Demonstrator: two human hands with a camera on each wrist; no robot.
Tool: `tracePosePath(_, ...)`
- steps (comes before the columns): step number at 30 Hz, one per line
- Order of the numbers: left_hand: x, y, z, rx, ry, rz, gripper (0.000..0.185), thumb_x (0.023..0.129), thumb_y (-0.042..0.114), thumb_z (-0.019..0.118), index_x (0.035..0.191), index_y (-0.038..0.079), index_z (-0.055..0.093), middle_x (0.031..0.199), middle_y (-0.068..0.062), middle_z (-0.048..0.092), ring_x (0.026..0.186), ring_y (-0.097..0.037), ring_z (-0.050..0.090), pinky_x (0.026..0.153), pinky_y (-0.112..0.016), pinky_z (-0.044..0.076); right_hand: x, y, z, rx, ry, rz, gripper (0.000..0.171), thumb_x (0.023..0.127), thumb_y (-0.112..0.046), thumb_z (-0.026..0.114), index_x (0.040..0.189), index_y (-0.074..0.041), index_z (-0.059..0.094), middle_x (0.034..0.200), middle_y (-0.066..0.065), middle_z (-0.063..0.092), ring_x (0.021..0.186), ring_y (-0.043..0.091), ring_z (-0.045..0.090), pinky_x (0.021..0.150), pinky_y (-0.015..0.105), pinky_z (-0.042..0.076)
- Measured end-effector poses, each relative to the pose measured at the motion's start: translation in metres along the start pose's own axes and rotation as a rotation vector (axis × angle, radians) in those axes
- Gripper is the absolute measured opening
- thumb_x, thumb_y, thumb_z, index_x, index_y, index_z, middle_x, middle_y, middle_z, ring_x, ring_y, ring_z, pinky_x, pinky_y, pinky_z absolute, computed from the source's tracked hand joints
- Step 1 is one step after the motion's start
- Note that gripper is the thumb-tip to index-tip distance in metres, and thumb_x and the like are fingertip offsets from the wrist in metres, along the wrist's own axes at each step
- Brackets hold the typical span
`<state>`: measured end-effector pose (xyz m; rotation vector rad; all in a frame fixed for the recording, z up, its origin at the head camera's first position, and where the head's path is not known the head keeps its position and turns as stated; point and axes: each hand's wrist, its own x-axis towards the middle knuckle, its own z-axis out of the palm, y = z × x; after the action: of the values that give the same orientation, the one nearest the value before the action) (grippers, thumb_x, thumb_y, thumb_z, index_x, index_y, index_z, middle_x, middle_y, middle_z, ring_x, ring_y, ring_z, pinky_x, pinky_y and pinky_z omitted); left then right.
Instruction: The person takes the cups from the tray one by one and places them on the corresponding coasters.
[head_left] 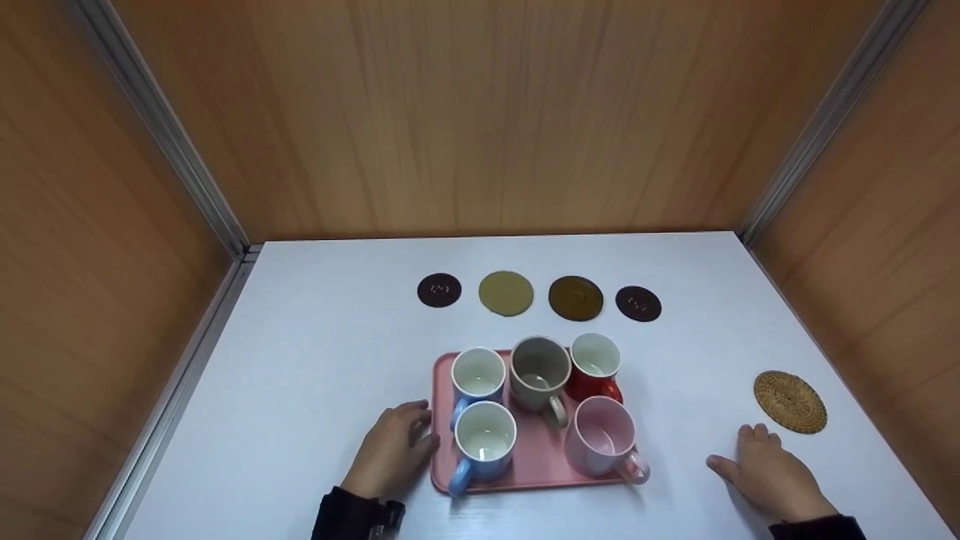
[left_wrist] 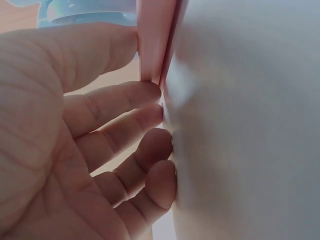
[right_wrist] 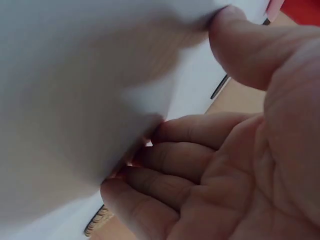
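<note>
My left hand (head_left: pixel 390 451) lies at the left edge of a pink tray (head_left: pixel 538 454), its thumb and fingertips touching the rim (left_wrist: pixel 154 40) without curling round it. On the tray stand two light-blue mugs, one toward the back (head_left: pixel 478 376) and one at the front (head_left: pixel 486 435), plus a grey mug (head_left: pixel 536 379), a red mug (head_left: pixel 586 380) with a white inside and a pink mug (head_left: pixel 595 446). Away to the right, my right hand (head_left: pixel 776 476) rests its fingertips on the table, relaxed and holding nothing. Just beyond its fingers lies a round woven coaster (head_left: pixel 790 402).
Behind the tray, a row of round coasters runs across the white table (head_left: pixel 322 322): dark brown (head_left: pixel 439 290), olive (head_left: pixel 506 293), brown (head_left: pixel 576 298) and dark brown again (head_left: pixel 638 304). Wooden panels (head_left: pixel 480 120) enclose the back and both sides.
</note>
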<state>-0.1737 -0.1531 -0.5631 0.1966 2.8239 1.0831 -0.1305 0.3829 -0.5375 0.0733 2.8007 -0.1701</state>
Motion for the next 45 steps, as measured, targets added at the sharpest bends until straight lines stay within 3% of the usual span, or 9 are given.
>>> tracePosePath(6, -0.001, 0.000, 0.000, 0.010, -0.004, 0.010, 0.032, 0.098, 0.024, 0.077, 0.123, 0.006, 0.078, 0.141, -0.018, 0.070, 0.136, -0.041, 0.063, 0.116, -0.061, 0.047, 0.003, 0.004, -0.003, -0.026, -0.061, -0.017, 0.114, 0.092, -0.069, 0.071, 0.134, 0.032, 0.042, 0.137, 0.059, 0.042, 0.127, 0.074, 0.047, 0.098, 0.075, 0.049)
tracePosePath(11, 0.000, 0.001, 0.000, 0.025, -0.001, 0.018, 0.032, 0.098, 0.023, 0.077, 0.124, 0.006, 0.078, 0.140, -0.017, 0.071, 0.136, -0.041, 0.063, 0.116, -0.060, 0.047, 0.002, 0.005, -0.007, -0.021, -0.060, -0.042, 0.115, 0.089, -0.068, 0.075, 0.136, 0.032, 0.041, 0.139, 0.060, 0.040, 0.129, 0.074, 0.045, 0.101, 0.076, 0.047)
tracePosePath(18, 0.000, 0.001, 0.000, 0.022, -0.003, 0.024, 0.032, 0.098, 0.023, 0.076, 0.126, 0.005, 0.077, 0.142, -0.018, 0.070, 0.137, -0.041, 0.062, 0.117, -0.062, 0.045, 0.008, 0.009, -0.009, -0.026, -0.052, -0.072, 0.108, 0.083, -0.068, 0.081, 0.124, 0.027, 0.050, 0.113, 0.046, 0.057, 0.108, 0.064, 0.062, 0.088, 0.068, 0.056)
tracePosePath(22, 0.000, 0.001, 0.000, 0.017, -0.008, 0.016, 0.032, 0.099, 0.024, 0.076, 0.125, 0.006, 0.077, 0.141, -0.018, 0.070, 0.138, -0.041, 0.062, 0.119, -0.062, 0.044, 0.012, 0.011, -0.011, -0.017, -0.064, -0.083, 0.112, 0.082, -0.067, 0.083, 0.128, 0.029, 0.049, 0.115, 0.046, 0.057, 0.110, 0.065, 0.061, 0.090, 0.069, 0.055)
tracePosePath(28, 0.000, 0.001, -0.001, 0.003, -0.018, -0.004, 0.033, 0.099, 0.024, 0.075, 0.128, 0.007, 0.076, 0.142, -0.017, 0.070, 0.137, -0.040, 0.062, 0.117, -0.061, 0.046, 0.016, 0.015, -0.014, 0.003, -0.037, -0.074, 0.120, 0.077, -0.067, 0.087, 0.135, 0.030, 0.044, 0.132, 0.054, 0.049, 0.123, 0.072, 0.050, 0.097, 0.075, 0.049)
tracePosePath(31, 0.001, 0.002, -0.002, 0.000, -0.021, -0.012, 0.034, 0.100, 0.025, 0.076, 0.129, 0.008, 0.076, 0.143, -0.016, 0.070, 0.137, -0.039, 0.062, 0.117, -0.060, 0.046, 0.018, 0.019, -0.015, 0.020, -0.029, -0.052, 0.129, 0.075, -0.070, 0.087, 0.143, 0.028, 0.039, 0.146, 0.057, 0.036, 0.134, 0.082, 0.029, 0.108, 0.084, 0.033)
tracePosePath(35, 0.002, 0.002, -0.002, 0.001, -0.015, -0.016, 0.033, 0.099, 0.025, 0.076, 0.127, 0.009, 0.077, 0.143, -0.015, 0.070, 0.138, -0.040, 0.061, 0.118, -0.061, 0.045, 0.023, 0.023, -0.017, 0.044, -0.036, -0.054, 0.137, 0.074, -0.073, 0.086, 0.148, 0.028, 0.032, 0.150, 0.059, 0.025, 0.135, 0.087, 0.012, 0.109, 0.090, 0.018)
tracePosePath(39, 0.002, 0.002, -0.001, 0.006, -0.009, -0.019, 0.030, 0.098, 0.025, 0.077, 0.124, 0.010, 0.078, 0.143, -0.015, 0.070, 0.140, -0.040, 0.061, 0.118, -0.061, 0.045, 0.030, 0.028, -0.021, 0.045, -0.027, -0.087, 0.135, 0.074, -0.071, 0.087, 0.148, 0.028, 0.032, 0.150, 0.060, 0.025, 0.137, 0.084, 0.017, 0.107, 0.089, 0.025)
tracePosePath(45, 0.002, 0.000, 0.001, 0.008, -0.009, 0.002, 0.029, 0.098, 0.023, 0.077, 0.123, 0.007, 0.078, 0.143, -0.018, 0.069, 0.139, -0.041, 0.061, 0.118, -0.061, 0.045, 0.043, 0.036, -0.030, 0.129, -0.058, -0.122, 0.132, 0.075, -0.060, 0.092, 0.150, 0.027, 0.029, 0.154, 0.058, 0.018, 0.144, 0.077, 0.014, 0.114, 0.084, 0.025)
